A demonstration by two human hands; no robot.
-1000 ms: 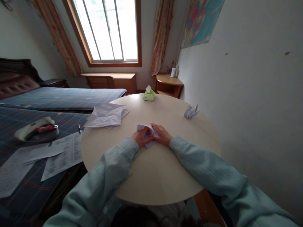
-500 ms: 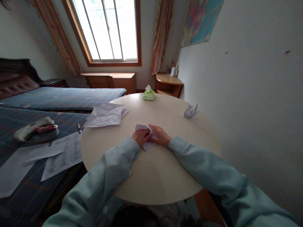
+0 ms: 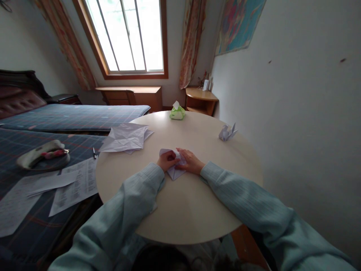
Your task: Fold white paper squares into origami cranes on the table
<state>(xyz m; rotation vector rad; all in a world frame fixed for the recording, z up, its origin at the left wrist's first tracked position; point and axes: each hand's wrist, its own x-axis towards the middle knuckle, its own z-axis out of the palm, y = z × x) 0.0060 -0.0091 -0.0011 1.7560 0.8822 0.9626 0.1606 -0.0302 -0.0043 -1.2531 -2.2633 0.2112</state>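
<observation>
A small piece of folded white paper (image 3: pixel 175 173) lies on the round table (image 3: pixel 194 210), one pointed corner toward me. My left hand (image 3: pixel 168 160) is closed on its left part, thumb and fingers drawn together at the paper. From the other side my right hand (image 3: pixel 191 161) grips the paper's right part, its fingers reaching over the far edge. Both hands cover much of the middle, so the folds there are hidden.
Creased white sheets (image 3: pixel 125 137) lie at the table's left edge. A paper origami bird (image 3: pixel 227 132) stands at the right, and a green tissue pack (image 3: pixel 177 112) at the far edge. Printed sheets (image 3: pixel 76 188) and a pen (image 3: pixel 94 153) are on the bed at left.
My left hand has shifted slightly left and its fingers have drawn in, uncovering a little more of the paper. My right hand stays almost in place on it.
</observation>
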